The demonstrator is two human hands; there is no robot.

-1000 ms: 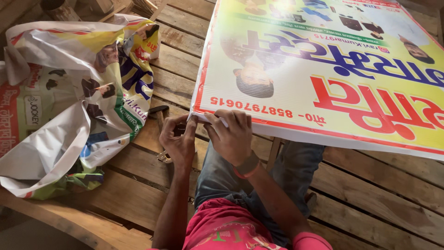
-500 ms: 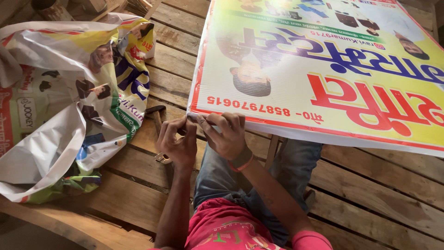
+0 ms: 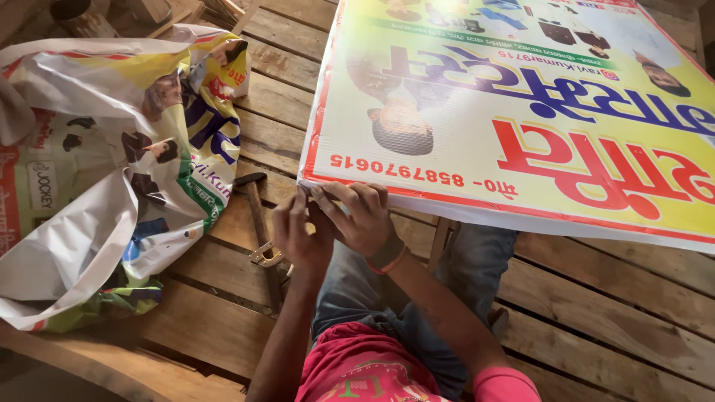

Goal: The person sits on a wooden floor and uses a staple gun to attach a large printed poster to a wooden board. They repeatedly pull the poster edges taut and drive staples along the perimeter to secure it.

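You wear a pink short-sleeved shirt (image 3: 372, 368) with a printed front, grey-blue jeans (image 3: 357, 298), and a dark wristband with an orange edge (image 3: 389, 257) on your right wrist; both forearms are bare.

A floor of rough wooden planks (image 3: 596, 298) fills the view, the boards running from ten o'clock toward four o'clock with dark gaps between them. A curved wooden edge (image 3: 89, 365) crosses at seven o'clock. Stacked timber pieces (image 3: 149, 11) lie at eleven o'clock. Warm daylight falls from one o'clock.
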